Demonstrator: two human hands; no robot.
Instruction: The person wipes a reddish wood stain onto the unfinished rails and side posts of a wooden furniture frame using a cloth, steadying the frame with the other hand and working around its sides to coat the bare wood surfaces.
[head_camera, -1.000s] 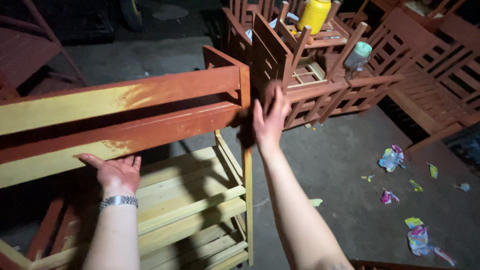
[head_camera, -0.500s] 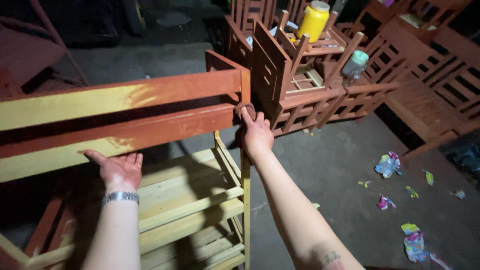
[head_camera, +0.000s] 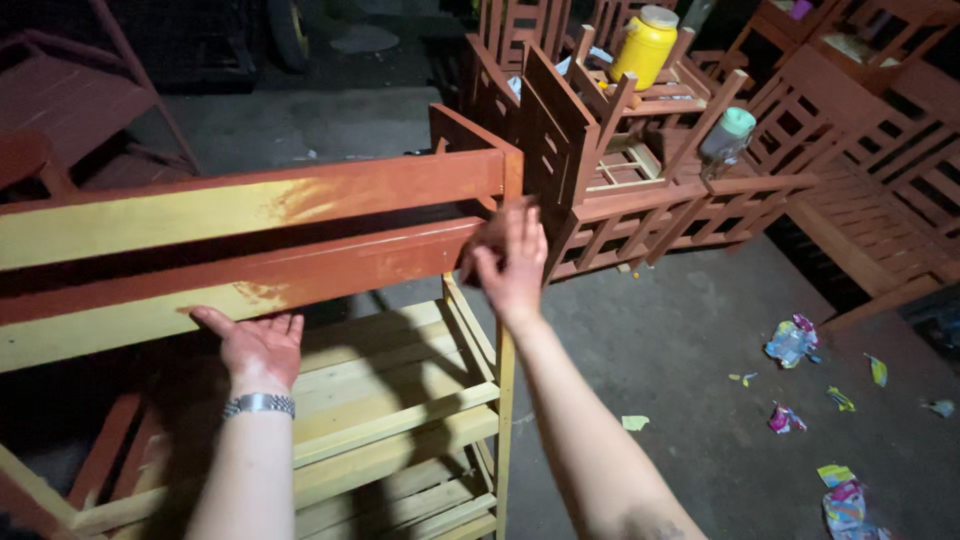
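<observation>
With the left hand (head_camera: 255, 345) only pressed flat under the lower rail (head_camera: 240, 285) and the right hand (head_camera: 512, 262) open, gripping nothing, the bench frame (head_camera: 400, 420) could easily get tipped.

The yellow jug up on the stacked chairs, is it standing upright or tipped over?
Upright. The yellow jug stands on the slats of the stacked red chairs, its pale lid on top facing up.

red-and-yellow wooden bench (head_camera: 300, 215), yellow jug (head_camera: 645, 45), silver wristwatch (head_camera: 258, 404)
</observation>
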